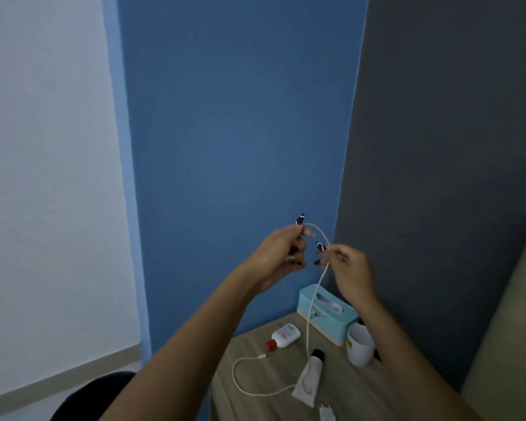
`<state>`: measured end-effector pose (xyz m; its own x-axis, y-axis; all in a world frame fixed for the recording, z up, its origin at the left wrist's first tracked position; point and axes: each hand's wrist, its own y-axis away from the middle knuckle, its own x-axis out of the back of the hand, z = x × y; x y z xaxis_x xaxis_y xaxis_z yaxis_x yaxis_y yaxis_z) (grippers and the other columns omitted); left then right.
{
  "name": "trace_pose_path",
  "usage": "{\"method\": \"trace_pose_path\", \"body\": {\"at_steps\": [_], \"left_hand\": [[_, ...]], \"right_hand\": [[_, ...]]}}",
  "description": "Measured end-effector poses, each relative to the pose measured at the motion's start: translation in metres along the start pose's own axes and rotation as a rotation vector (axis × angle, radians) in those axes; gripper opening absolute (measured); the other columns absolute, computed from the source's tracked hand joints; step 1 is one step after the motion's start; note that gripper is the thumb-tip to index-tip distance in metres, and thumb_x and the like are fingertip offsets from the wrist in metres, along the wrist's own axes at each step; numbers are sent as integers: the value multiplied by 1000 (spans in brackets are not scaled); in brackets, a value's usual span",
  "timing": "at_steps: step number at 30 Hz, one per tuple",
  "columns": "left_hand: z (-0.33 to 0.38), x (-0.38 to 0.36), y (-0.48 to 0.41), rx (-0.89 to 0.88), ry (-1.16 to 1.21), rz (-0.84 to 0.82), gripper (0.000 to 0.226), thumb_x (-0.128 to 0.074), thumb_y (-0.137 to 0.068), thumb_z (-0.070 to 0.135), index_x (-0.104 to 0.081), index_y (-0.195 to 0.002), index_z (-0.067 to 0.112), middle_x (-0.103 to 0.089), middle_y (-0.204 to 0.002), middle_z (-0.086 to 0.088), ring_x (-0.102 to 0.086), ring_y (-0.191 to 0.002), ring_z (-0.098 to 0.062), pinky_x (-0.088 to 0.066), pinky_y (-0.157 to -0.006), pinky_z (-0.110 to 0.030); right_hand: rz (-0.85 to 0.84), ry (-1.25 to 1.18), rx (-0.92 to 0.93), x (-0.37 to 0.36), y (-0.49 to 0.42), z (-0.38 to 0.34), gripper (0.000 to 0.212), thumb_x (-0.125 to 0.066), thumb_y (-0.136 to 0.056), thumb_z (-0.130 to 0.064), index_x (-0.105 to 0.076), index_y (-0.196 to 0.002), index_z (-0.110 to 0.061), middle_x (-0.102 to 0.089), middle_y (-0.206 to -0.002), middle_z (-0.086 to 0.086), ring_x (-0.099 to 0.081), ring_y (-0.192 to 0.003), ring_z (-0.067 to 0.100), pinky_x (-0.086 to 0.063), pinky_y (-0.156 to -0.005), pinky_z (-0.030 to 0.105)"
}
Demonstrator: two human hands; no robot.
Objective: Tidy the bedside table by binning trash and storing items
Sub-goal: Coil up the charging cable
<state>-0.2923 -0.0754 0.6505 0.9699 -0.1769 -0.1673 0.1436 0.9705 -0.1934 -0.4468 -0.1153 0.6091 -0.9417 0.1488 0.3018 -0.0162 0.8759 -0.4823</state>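
Note:
Both my hands are raised in front of the blue wall, above the wooden bedside table (255, 354). A white charging cable (308, 323) arcs between them. My left hand (281, 253) pinches one end of it. My right hand (346, 265) pinches it a little further along. From there the cable hangs down to the table, loops across the top and ends at a plug near a small white bottle with a red cap (283, 336).
A light blue tissue box (325, 314) stands at the table's back corner, with a white cup (360, 347) beside it. A white tube with a black cap (309, 378) and a white charger plug (327, 413) lie nearer. A dark round object (94, 396) sits on the floor to the left.

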Motion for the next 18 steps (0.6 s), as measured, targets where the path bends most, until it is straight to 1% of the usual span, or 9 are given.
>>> {"method": "trace_pose_path", "body": {"at_steps": [3, 6, 8, 10, 12, 13, 15, 16, 18], "left_hand": [[17, 2, -12, -50, 102, 28, 30, -30, -102, 17, -50, -80, 17, -42, -55, 7, -33, -40, -6, -43, -48, -17], [19, 9, -24, -167, 109, 143, 28, -33, -102, 16, -55, -86, 17, -64, -67, 6, -60, -55, -4, -51, -67, -21], [12, 17, -34, -258, 9, 172, 27, -40, -100, 10, -58, -81, 14, -69, -78, 4, -68, -72, -5, -50, -81, -26], [-1, 26, -42, -351, -135, 161, 32, -42, -96, -1, -53, -69, 10, -69, -80, -2, -69, -79, -8, -49, -85, -26], [-16, 37, -46, -426, -414, 161, 30, -42, -90, -10, -54, -65, 2, -65, -82, -15, -70, -79, -14, -53, -78, -25], [-23, 43, -46, -451, -587, 138, 24, -43, -86, -8, -56, -66, -2, -65, -83, -17, -70, -78, -19, -56, -76, -31], [-36, 57, -43, -422, -847, 84, 20, -45, -84, 1, -61, -71, 3, -66, -79, -5, -69, -76, -21, -57, -76, -41], [-42, 63, -38, -388, -889, 50, 22, -46, -87, 3, -64, -74, 6, -65, -77, 2, -68, -74, -19, -57, -77, -40], [-52, 75, -29, -319, -934, -20, 22, -45, -92, 2, -65, -83, 5, -64, -77, 3, -66, -69, -16, -56, -74, -32]], "right_hand": [[-127, -75, -55, -26, 20, -1, 33, -48, -96, -12, -60, -67, -19, -65, -67, 9, -65, -58, 15, -43, -49, 15], [-324, 83, -85, -62, 54, 15, 26, -45, -98, -17, -59, -76, -15, -58, -63, 3, -57, -55, 10, -43, -53, 25], [-509, 149, -114, -79, 77, 20, 21, -44, -97, -18, -61, -85, -20, -57, -62, -3, -53, -53, 6, -44, -56, 22], [-603, 171, -101, -83, 89, 20, 18, -46, -93, -17, -61, -86, -25, -59, -60, -2, -55, -51, 3, -47, -58, 21], [-610, 197, -68, -74, 86, 18, 15, -49, -90, -20, -62, -86, -26, -65, -68, 0, -61, -60, 3, -50, -65, 23], [-583, 219, -40, -66, 80, 16, 15, -50, -88, -20, -63, -87, -25, -69, -74, -1, -63, -67, 5, -50, -69, 25], [-514, 282, 19, -47, 64, 13, 17, -51, -88, -18, -66, -86, -25, -70, -77, -2, -64, -71, 7, -49, -67, 27], [-476, 317, 38, -36, 55, 11, 18, -51, -89, -18, -67, -84, -26, -69, -74, -2, -62, -69, 7, -48, -64, 26], [-412, 365, 64, -14, 36, 8, 19, -55, -90, -19, -68, -79, -27, -65, -63, -5, -60, -63, 3, -42, -56, 20]]}}
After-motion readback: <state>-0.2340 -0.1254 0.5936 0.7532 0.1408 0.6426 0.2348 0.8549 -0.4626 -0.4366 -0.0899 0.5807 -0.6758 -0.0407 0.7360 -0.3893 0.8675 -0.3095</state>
